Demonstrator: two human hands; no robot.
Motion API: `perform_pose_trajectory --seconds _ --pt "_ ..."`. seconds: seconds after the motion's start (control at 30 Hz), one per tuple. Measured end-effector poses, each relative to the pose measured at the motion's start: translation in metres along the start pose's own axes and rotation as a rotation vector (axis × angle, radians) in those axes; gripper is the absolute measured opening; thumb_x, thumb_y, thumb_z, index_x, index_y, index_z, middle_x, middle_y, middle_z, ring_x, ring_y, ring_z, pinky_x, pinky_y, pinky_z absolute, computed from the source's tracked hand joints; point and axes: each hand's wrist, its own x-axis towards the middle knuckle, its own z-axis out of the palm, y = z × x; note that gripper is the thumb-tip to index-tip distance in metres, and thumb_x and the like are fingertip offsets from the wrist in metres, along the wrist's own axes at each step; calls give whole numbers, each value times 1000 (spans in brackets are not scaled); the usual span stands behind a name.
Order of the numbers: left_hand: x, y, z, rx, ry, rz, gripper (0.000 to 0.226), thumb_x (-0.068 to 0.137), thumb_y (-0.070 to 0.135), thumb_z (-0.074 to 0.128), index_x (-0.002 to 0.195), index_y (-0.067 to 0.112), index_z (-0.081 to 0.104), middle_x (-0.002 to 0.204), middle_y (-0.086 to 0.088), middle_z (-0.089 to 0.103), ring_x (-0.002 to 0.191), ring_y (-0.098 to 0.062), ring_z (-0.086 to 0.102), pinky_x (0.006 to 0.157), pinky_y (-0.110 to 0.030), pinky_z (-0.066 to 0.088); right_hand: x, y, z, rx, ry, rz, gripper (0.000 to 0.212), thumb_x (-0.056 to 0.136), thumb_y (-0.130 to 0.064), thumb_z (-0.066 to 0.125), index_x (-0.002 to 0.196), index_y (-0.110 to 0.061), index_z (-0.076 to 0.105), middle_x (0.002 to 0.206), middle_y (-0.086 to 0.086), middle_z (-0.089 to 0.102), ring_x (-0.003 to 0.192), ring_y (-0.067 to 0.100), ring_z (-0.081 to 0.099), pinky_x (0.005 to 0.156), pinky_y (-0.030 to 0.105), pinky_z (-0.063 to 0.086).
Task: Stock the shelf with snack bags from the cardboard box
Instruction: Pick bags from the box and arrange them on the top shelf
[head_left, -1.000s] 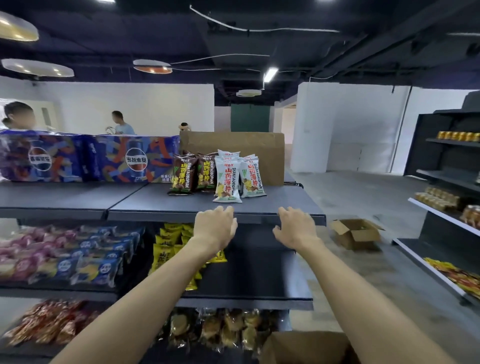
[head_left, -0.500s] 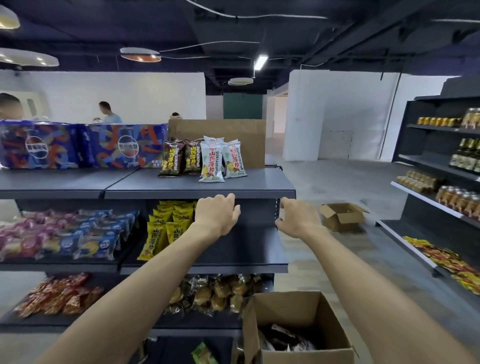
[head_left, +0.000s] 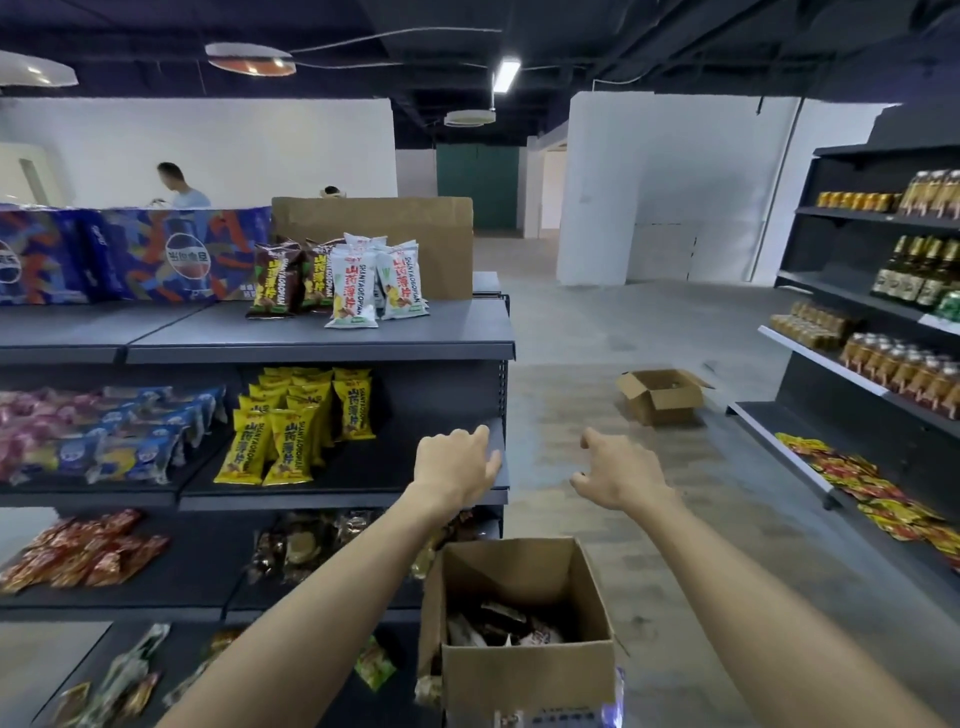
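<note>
Fingers of the left hand are loose and a bit curled, and they hold nothing; the hand sits near the middle of the frame, over the right end of the dark grey metal shelf. Whether the fingertips touch the shelf cannot be told. Just to the right, the right hand is spread wide with nothing in it, out in the air past the end of the shelf and above the grey floor. Both bare arms reach in from the bottom of the frame. Below the hands, at the bottom middle, stands the open brown cardboard box, and dark and white snack bags lie inside it. On the same shelf as the left hand, to the left of it, stand yellow snack bags in rows. Higher up, on the top board, stand brown snack bags and white snack bags side by side, in front of a tall brown cardboard sheet. A small open cardboard box sits on the floor at the right.
</note>
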Motion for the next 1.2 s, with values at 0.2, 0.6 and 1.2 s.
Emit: perform_pose_trajectory --seconds 0.2,0.6,1.2 --pt "-4 18 44 -64 -60 20 32 98 44 37 98 15 50 92 -6 65 77 -31 63 59 -33 35 7 9 43 11 -98 10 44 86 -40 55 125 -20 47 109 7 65 98 29 62 75 35 47" --pt "-29 14 200 -282 -382 -1 33 95 41 42 111 15 51 101 -11 65 87 -35 64 68 -37 44 33 2 174 18 -340 110 46 85 -42 59 123 -18 50 118 12 63 110 31 60 87 37 48" --pt "-28 9 344 -411 -742 -108 14 91 33 50 95 20 49 89 -3 64 81 -26 64 58 -33 42 49 40 351 286 -779 509 59 86 -37 64 136 -12 44 133 13 54 119 33 54 95 41 49"
